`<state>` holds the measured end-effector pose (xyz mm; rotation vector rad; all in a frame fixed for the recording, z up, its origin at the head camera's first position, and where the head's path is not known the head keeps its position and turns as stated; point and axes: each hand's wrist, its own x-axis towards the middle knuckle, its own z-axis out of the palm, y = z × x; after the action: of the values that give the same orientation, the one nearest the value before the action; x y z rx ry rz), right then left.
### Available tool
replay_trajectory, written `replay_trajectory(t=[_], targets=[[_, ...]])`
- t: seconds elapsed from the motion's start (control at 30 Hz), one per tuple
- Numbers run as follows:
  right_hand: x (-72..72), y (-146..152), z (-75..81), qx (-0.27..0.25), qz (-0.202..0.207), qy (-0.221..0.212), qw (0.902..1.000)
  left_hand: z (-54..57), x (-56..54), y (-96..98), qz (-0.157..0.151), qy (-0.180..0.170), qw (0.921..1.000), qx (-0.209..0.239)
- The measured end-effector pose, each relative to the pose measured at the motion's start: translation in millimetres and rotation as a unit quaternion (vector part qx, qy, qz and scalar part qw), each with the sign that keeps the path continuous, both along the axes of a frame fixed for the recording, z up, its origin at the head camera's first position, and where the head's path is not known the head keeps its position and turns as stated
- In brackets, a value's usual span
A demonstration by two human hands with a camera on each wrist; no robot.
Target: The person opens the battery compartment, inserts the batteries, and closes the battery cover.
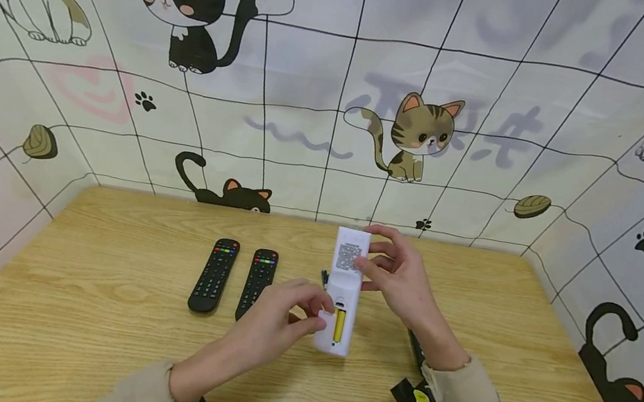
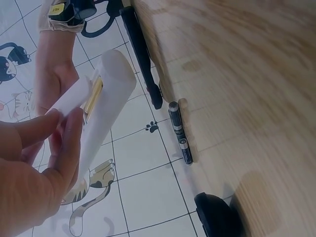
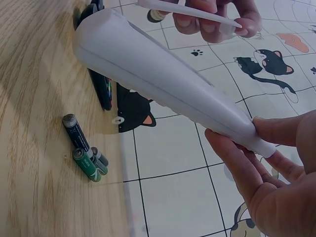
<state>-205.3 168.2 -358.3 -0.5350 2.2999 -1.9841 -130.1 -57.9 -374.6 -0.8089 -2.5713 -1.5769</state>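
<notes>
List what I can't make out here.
Head view: label print on the white remote, too small to read.
Head view: lower end of the black remote nearest the left hand, partly covered by it.
Right wrist view: most of the left hand, cut off by the top edge.

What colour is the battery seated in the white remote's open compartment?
Yellow; the battery shows best in the head view.

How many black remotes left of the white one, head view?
2: the outer black remote, farthest left, and the inner black remote, partly behind the left hand. More could be hidden.
</notes>
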Motion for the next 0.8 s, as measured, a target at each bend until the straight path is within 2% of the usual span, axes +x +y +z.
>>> replay_trajectory(t=[0.47, 0.8], targets=[[1.2, -3.8, 0.1, -0.003, 0.006, -0.001, 1.0, -3.7, -2.8, 5.7, 0.001, 0.007, 1.0, 0.004], [0.5, -5.6, -0.1, 0.003, 0.0, -0.002, 1.0, -6.1, -2.6, 6.8, 0.003, 0.026, 0.9997, -0.001]])
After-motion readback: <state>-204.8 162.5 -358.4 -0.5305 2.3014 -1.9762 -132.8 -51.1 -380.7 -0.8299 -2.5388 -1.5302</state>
